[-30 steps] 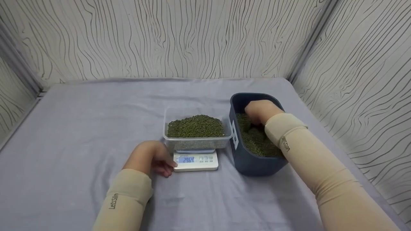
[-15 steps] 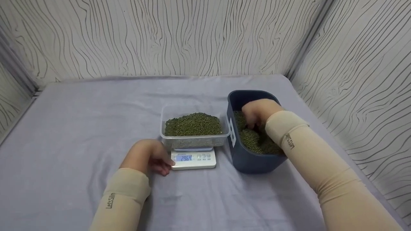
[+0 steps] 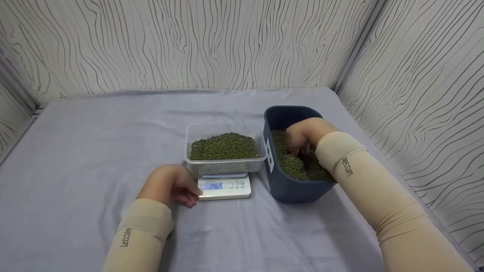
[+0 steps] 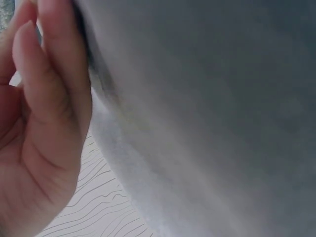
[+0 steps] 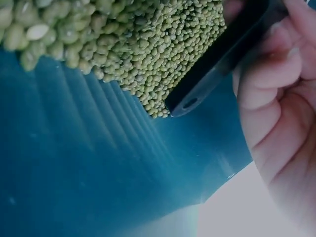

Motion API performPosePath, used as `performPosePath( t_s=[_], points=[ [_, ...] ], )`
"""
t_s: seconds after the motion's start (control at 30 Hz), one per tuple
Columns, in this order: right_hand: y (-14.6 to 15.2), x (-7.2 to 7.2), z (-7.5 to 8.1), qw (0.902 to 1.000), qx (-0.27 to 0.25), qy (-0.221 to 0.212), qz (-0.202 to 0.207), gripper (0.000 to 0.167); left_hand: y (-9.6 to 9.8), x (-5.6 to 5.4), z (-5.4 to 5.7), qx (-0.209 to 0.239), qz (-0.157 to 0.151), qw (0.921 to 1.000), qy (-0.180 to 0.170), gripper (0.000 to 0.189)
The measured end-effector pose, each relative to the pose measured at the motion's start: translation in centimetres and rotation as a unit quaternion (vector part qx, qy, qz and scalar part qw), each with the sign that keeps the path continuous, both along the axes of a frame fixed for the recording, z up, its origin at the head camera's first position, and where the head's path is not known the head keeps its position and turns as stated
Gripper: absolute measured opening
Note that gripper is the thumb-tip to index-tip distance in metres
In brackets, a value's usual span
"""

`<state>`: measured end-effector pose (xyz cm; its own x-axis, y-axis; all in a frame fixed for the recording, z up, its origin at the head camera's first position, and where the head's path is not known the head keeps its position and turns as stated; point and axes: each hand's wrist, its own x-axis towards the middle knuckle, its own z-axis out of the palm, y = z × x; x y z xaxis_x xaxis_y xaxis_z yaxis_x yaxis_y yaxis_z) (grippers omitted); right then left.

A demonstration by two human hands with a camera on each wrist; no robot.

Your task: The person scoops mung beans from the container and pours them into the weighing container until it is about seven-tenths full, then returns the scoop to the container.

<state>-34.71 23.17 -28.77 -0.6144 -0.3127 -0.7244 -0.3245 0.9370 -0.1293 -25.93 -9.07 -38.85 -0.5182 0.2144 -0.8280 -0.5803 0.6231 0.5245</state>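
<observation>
My right hand [image 3: 304,134] reaches down into a dark blue bin [image 3: 291,192] of green mung beans [image 3: 293,166]. It grips a black handle [image 5: 197,84] with a hole in its end; the rest of this utensil is hidden. Left of the bin, a clear plastic container [image 3: 227,166] holds a mound of mung beans [image 3: 225,147] and stands on a white kitchen scale [image 3: 225,192]. The lit display shows the digits 2964. My left hand [image 3: 172,183] rests at the scale's front left corner, thumb tip at its edge and the other fingers loosely bent beside it.
A grey-lilac cloth [image 3: 94,151] covers the table. Walls with a wood-grain line pattern [image 3: 181,45] stand behind and to the right. The container's right rim is close against the bin's wall, which bears a white label [image 3: 269,155].
My right hand has shifted slightly within the bin, and a rounded heap of beans shows more beside it. The left hand stays at the scale and the reading is unchanged. The head view has shifted slightly.
</observation>
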Motion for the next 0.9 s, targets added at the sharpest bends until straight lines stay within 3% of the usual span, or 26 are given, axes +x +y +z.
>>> performPosePath(
  t_s=[0.4,0.9],
  points=[
    [2.2,-0.4,0.1,0.9937,-0.071,-0.028,-0.082,0.006,0.0,-0.1,-0.1,-0.001,-0.002,1.0,-0.007,0.013],
    [2.7,-0.3,2.3,0.9871,-0.115,-0.023,-0.109,0.016,0.0,0.1,-0.3,-0.002,0.017,0.9999,-0.002,0.015]
  ],
)
